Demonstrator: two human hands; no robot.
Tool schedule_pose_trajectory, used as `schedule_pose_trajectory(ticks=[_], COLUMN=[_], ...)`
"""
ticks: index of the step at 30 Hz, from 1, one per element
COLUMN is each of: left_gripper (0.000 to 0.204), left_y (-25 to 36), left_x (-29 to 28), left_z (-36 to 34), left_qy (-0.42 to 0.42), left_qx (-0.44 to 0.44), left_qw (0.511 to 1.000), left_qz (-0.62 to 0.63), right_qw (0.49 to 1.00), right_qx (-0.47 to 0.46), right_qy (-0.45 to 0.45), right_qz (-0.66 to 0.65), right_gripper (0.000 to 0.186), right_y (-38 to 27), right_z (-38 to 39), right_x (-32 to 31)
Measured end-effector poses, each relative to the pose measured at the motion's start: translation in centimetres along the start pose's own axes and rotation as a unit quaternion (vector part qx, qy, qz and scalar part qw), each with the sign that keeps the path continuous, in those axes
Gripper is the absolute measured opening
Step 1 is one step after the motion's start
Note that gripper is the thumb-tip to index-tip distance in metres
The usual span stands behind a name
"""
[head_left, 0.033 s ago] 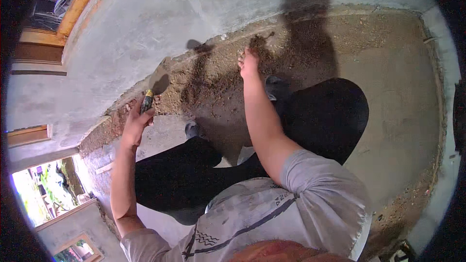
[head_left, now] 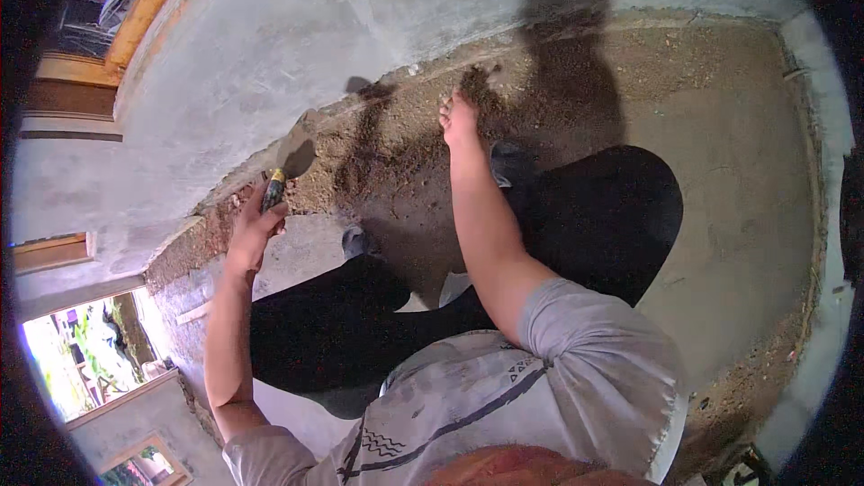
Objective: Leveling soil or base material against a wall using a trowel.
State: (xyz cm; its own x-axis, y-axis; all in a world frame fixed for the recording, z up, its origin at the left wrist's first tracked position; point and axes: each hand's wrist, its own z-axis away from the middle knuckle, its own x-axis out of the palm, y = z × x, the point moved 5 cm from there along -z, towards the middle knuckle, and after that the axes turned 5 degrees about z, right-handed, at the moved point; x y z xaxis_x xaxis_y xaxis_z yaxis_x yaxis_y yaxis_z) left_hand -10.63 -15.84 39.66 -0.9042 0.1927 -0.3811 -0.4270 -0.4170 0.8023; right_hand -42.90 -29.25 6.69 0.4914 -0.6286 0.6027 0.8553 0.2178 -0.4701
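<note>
My left hand (head_left: 256, 225) is wrapped round the dark handle of a trowel (head_left: 273, 191), which has a yellow band where the blade begins. Its blade points up and right, over the rough strip of earth and gravel (head_left: 414, 139) along the foot of the wall. Further right, my right hand (head_left: 460, 119) hovers above or touches that same strip, fingers curled inward. What lies inside those fingers, if anything, is hidden. A dark shadow falls on the gravel just beyond the fingertips.
A grey plastered wall (head_left: 270, 63) curves along the far side. Smooth grey floor (head_left: 729, 216) spreads to the right, with loose rubble (head_left: 742, 387) by the right wall. My dark-trousered legs (head_left: 594, 216) are bent beneath me. A bright opening (head_left: 85, 351) lies at left.
</note>
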Motion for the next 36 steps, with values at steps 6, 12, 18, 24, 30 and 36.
schedule_pose_trajectory(ticks=[6,12,18,24,30,36], left_gripper=[0.062,0.069,0.082,0.092,0.09,0.076], left_y=[-1.8,-2.3,-0.2,3.5,7.6,6.9], left_x=[0.2,1.1,5.2,5.2,3.2,-1.9], left_z=[-1.7,-3.0,-3.9,-3.0,2.8,8.8], left_qy=[-0.003,-0.013,-0.044,-0.036,-0.156,-0.155], left_qx=[0.019,0.051,0.153,0.183,0.189,0.182], left_qw=[0.999,0.998,0.985,0.982,0.945,0.869], left_qz=[0.029,0.039,0.066,0.03,-0.215,-0.433], right_qw=[0.998,0.938,0.877,0.81,0.499,0.395], right_qx=[0.04,0.099,0.17,0.127,0.037,-0.114], right_qy=[-0.024,-0.114,-0.401,-0.445,-0.427,-0.287], right_qz=[0.039,0.312,0.204,0.361,0.754,0.865], right_gripper=[0.024,0.076,0.063,0.027,0.029,0.03], right_y=[1.6,8.2,8.8,1.6,-12.2,-28.3], right_z=[0.1,8.8,23.6,24.6,18.2,16.6], right_x=[1.5,7.1,17.9,21.7,20.0,11.5])
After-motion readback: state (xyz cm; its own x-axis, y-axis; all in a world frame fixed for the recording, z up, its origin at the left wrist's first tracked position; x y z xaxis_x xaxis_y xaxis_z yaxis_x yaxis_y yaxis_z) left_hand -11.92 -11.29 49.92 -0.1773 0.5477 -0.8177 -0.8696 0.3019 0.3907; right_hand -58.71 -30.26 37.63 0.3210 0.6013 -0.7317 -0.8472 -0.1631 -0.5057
